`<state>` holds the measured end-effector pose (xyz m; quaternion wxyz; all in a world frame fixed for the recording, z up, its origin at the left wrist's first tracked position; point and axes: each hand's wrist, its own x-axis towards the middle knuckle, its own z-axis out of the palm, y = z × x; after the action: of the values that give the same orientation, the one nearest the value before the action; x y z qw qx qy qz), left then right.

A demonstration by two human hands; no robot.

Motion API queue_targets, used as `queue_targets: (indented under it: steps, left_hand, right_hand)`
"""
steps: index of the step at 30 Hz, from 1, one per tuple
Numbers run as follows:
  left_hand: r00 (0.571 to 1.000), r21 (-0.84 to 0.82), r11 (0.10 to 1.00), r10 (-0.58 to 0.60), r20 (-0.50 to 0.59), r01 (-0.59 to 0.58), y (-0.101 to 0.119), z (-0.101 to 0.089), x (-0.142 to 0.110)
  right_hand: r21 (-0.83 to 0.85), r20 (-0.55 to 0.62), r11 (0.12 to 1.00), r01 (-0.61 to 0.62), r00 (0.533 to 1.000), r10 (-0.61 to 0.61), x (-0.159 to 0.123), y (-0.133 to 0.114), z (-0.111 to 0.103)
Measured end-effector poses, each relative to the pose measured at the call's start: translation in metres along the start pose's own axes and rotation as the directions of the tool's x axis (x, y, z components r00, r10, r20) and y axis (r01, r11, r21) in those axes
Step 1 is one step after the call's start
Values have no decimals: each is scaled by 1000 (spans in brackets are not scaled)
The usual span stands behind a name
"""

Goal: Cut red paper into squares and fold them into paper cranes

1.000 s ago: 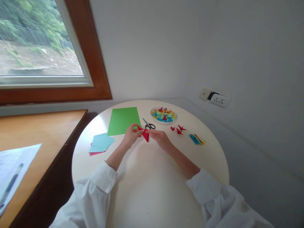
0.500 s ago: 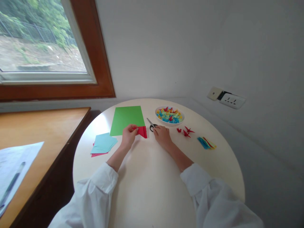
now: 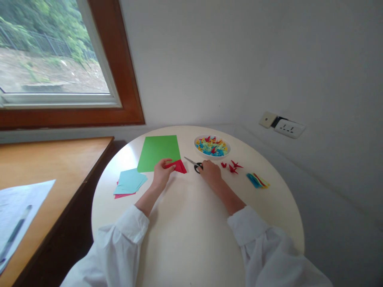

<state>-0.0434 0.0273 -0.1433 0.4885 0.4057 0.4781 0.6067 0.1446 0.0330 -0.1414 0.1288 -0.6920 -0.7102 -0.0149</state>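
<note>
My left hand pinches a folded red paper that rests on the round white table, beside a green sheet. My right hand is closed over the black handles of the scissors, whose blades point left toward the red paper. Both arms wear white sleeves.
A white plate of several small coloured paper cranes stands at the back. Red cranes and a small stack of coloured strips lie to the right. Blue and red sheets lie left. A wooden desk with paper and pen adjoins.
My right hand let go of the red paper and moved right onto the scissors' handles. My left hand lowered the red paper to the table and keeps hold of it.
</note>
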Motion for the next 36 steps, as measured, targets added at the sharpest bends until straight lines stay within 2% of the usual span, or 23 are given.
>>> queue_targets:
  steps: [4,8,11,13,14,15,17,18,20,24,30,36]
  left_hand:
    - [997,-69,994,-81,22,82,2,0,-2]
    - [982,-125,974,-180,57,186,6,1,-6]
    - [968,-170,954,-231,101,246,9,5,-12]
    - [958,-197,941,-253,137,276,11,9,-17]
    - [953,-209,934,-261,156,290,11,11,-21]
    - [948,-219,928,-267,175,302,11,13,-24]
    - [940,-233,919,-273,204,318,11,16,-31]
    - [937,-238,917,-272,217,321,11,18,-34]
    - [930,-239,916,-262,257,324,9,20,-40]
    - [911,-165,947,-202,361,275,4,21,-44]
    - [857,147,975,-218,467,168,-3,17,-42]
    - [802,207,972,-211,558,111,1,15,-44]
  right_hand:
    - [-3,66,1000,8,998,-8,-5,1,-5]
    - [35,84,999,27,996,-30,-14,7,-8]
    - [63,61,996,56,996,-60,-24,12,-11]
    - [163,-1,984,70,998,-71,-31,12,-13]
    - [297,-41,952,69,997,-60,-35,10,-14]
    - [461,-56,885,58,998,-36,-38,8,-14]
    - [726,-4,687,9,1000,-9,-44,1,-13]
    - [796,26,606,-16,1000,-8,-47,-3,-12]
    - [854,67,518,-35,997,-42,-51,-9,-10]
    - [887,126,448,-113,992,-1,-53,-12,-10]
    - [884,229,423,-200,973,-19,-56,-7,-8]
    - [930,260,269,-250,966,0,-56,-8,-9]
